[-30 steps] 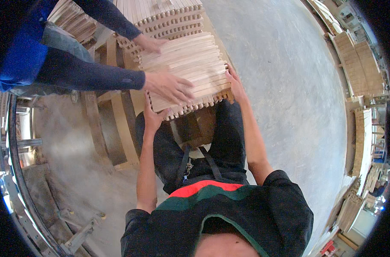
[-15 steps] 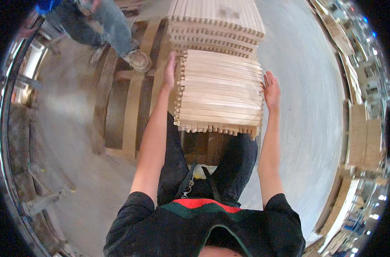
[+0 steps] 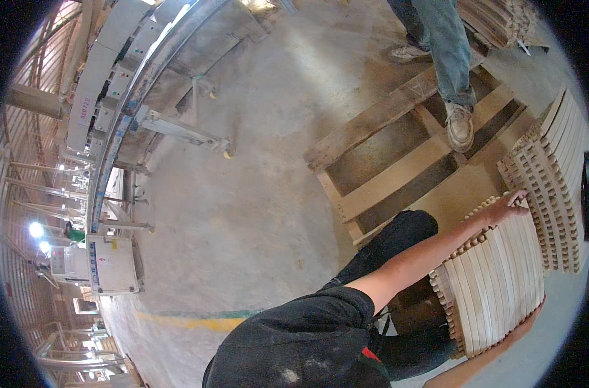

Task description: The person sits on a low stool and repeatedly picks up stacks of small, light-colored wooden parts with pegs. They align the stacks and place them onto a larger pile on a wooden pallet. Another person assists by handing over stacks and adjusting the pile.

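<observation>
A stack of pale wooden strips (image 3: 495, 284) lies in front of my knees, its many cut ends forming a jagged edge. My left hand (image 3: 506, 208) rests at the stack's far left corner, with its fingers spread and not wrapped round anything. Along the opposite side, my right hand (image 3: 528, 321) is against the strips' ends; the stack and blur hide its fingers. Just beyond stands another layered stack of wooden strips (image 3: 546, 187).
A wooden pallet (image 3: 378, 187) lies on the floor to the left of the stacks. Another person's shoe (image 3: 459, 126) is on it. A long machine frame (image 3: 113, 129) with a white cabinet (image 3: 113, 265) stands far left. More strips (image 3: 501, 19) are piled at the top right.
My view has swung left, so the stacks now appear at the right and the machine has come into sight. My left hand has come onto the stack's corner; my right hand is closer against its side.
</observation>
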Demonstrator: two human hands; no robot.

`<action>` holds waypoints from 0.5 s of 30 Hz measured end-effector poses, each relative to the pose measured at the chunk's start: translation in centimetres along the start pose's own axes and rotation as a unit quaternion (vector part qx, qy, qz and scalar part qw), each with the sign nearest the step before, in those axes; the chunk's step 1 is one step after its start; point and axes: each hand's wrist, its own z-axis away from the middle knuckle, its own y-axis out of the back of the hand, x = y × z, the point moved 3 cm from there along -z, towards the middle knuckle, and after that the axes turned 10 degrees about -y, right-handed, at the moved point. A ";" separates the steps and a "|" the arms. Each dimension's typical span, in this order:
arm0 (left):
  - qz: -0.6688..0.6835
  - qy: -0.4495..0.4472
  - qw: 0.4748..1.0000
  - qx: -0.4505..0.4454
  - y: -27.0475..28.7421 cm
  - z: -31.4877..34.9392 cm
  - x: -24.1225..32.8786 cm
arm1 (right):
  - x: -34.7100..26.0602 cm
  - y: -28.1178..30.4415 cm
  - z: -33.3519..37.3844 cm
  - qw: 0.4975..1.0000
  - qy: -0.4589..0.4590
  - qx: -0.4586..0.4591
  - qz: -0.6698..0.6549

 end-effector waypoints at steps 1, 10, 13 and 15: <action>0.001 -0.001 1.000 -0.003 -0.2 -0.2 -0.2 | 0.1 0.4 0.3 1.000 0.007 0.005 0.008; 0.050 0.060 0.991 -0.105 0.4 0.4 2.7 | 1.2 3.8 0.1 0.997 -0.011 0.054 0.055; 0.031 0.053 0.983 -0.173 1.6 2.3 5.2 | 3.2 4.8 2.2 0.996 -0.019 0.049 0.075; 0.005 0.014 0.984 -0.179 1.7 3.4 5.0 | 5.9 4.9 2.3 0.992 -0.078 0.075 0.065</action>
